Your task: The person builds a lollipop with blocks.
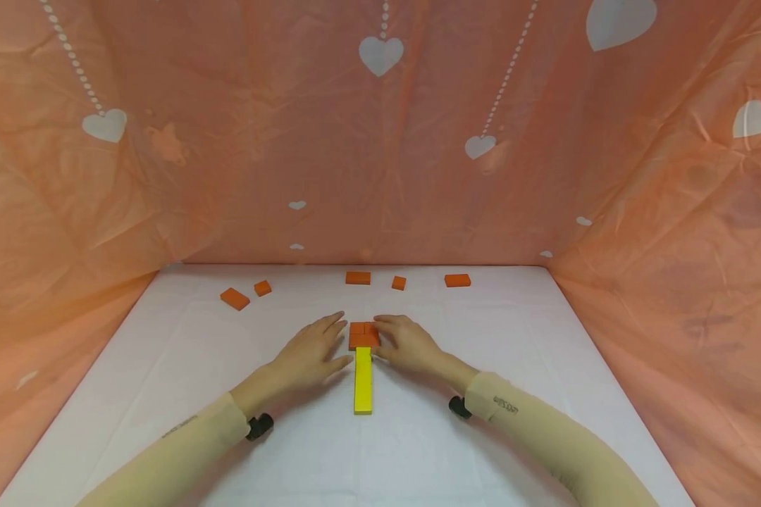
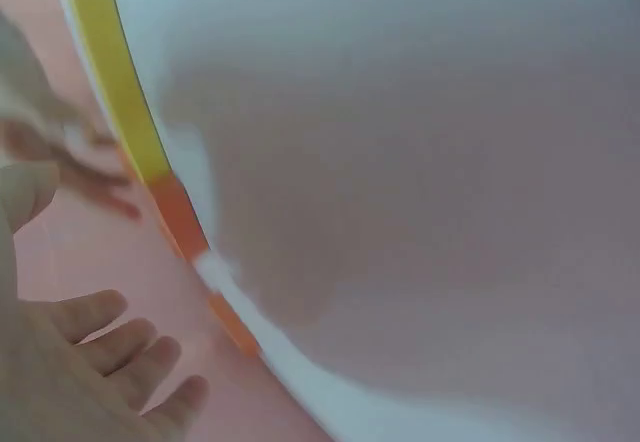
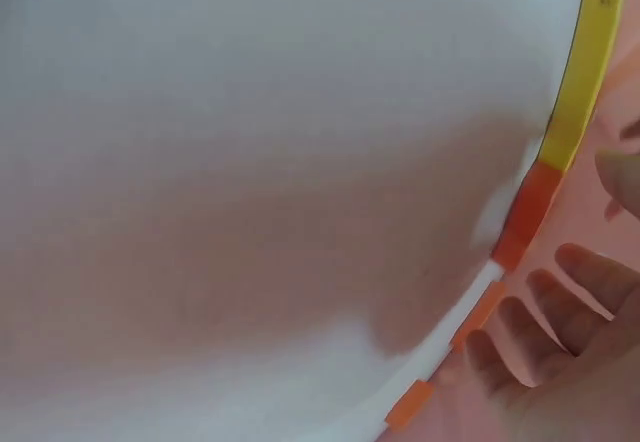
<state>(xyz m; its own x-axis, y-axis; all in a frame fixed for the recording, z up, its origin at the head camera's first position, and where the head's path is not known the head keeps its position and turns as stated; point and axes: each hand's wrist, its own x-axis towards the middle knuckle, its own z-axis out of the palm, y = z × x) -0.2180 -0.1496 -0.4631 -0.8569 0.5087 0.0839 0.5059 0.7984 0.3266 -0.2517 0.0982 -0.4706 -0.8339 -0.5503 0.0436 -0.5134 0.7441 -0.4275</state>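
Several orange blocks [image 1: 363, 341] lie side by side on the white table as one flat patch. A long yellow strip of blocks [image 1: 363, 384] runs from the patch's near edge toward me. To the left, my left hand [image 1: 311, 350] hovers with spread fingers, a little apart from the pieces and holding nothing. On the other side my right hand [image 1: 411, 345] has its fingertips beside the patch's right edge; whether they touch it I cannot tell. Both wrist views show relaxed fingers with nothing gripped: the left hand [image 2: 95, 372] and the right hand [image 3: 560, 337].
Loose orange blocks lie toward the back: a rectangular block [image 1: 234, 298] and a small block [image 1: 263, 288] at left, a block [image 1: 358, 278] and a small block [image 1: 399, 283] near the middle, another block [image 1: 457, 280] at right. Pink heart-patterned cloth [image 1: 330, 141] encloses the table.
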